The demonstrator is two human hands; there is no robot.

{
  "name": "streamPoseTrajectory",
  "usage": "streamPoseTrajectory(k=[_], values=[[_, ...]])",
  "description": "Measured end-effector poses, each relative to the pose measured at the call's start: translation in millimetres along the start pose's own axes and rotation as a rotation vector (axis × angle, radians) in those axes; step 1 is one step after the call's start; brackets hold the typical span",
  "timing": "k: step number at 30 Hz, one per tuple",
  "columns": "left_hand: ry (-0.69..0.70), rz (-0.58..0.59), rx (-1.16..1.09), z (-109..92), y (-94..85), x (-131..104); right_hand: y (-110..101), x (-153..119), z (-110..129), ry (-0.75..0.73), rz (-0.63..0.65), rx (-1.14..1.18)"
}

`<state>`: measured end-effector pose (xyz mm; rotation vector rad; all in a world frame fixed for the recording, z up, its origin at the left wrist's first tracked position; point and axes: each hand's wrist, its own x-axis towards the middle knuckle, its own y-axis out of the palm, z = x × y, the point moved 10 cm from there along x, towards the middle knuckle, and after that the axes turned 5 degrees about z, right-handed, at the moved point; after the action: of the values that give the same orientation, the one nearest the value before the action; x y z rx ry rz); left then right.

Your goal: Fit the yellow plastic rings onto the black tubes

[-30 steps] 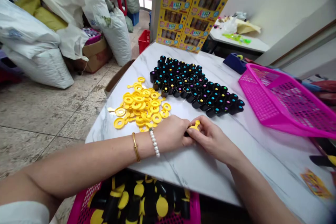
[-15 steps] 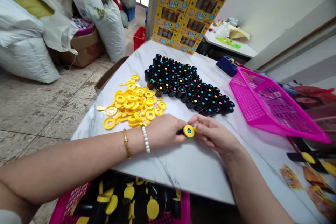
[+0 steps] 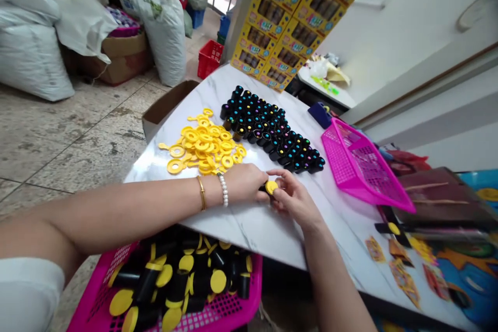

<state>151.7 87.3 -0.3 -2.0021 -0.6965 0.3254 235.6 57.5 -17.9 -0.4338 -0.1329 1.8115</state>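
While bulging white sacks (image 3: 31,52) crowd the floor at far left, a cardboard box (image 3: 126,57) stands beside them; the left forearm crosses above a magenta basket (image 3: 254,285) heaped with yellow-lidded black tubes, partly hiding it; on the marble-patterned table (image 3: 249,228) lies a loose pile of yellow ring caps (image 3: 206,142), just beyond that forearm; the left hand (image 3: 245,181) is closed around a black tube (image 3: 263,188), covering most of it; a yellow cap (image 3: 271,187) sits at its end, between the hands; behind stand packed black cylinders (image 3: 272,127) and stacked yellow boxes (image 3: 264,15); the right hand (image 3: 293,197) touches the cap with its thumb, though whether it grips cannot be told; farther right are a pink perforated basket (image 3: 342,161) and scattered printed wrappers (image 3: 402,277).
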Motion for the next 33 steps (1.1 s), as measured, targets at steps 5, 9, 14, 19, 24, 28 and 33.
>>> streamPoseTrajectory(k=[5, 9, 14, 19, 24, 28, 33], values=[[0.020, -0.016, -0.045, 2, -1.5, -2, 0, -12, 11, -0.097, -0.165, -0.093], [0.015, -0.020, -0.063, 2, 0.2, 1, 1, -6, 6, -0.039, -0.130, -0.100], [-0.016, -0.062, -0.075, 3, -1.2, 0, 5, 3, -7, 0.180, -0.034, -0.213], [-0.007, -0.090, 0.037, -2, -5.2, -6, 10, -4, 22, 0.013, -0.131, -0.637], [0.028, -0.121, 0.069, -13, -7.8, -9, 19, -19, 18, -0.028, -0.179, -0.445], [0.143, -0.174, 0.026, -24, -16.0, -15, 20, -29, 24, -0.084, -0.187, -0.315], [0.402, -0.168, -0.047, -35, -36.3, -24, 11, -79, 23, -0.067, -0.295, -0.150]])
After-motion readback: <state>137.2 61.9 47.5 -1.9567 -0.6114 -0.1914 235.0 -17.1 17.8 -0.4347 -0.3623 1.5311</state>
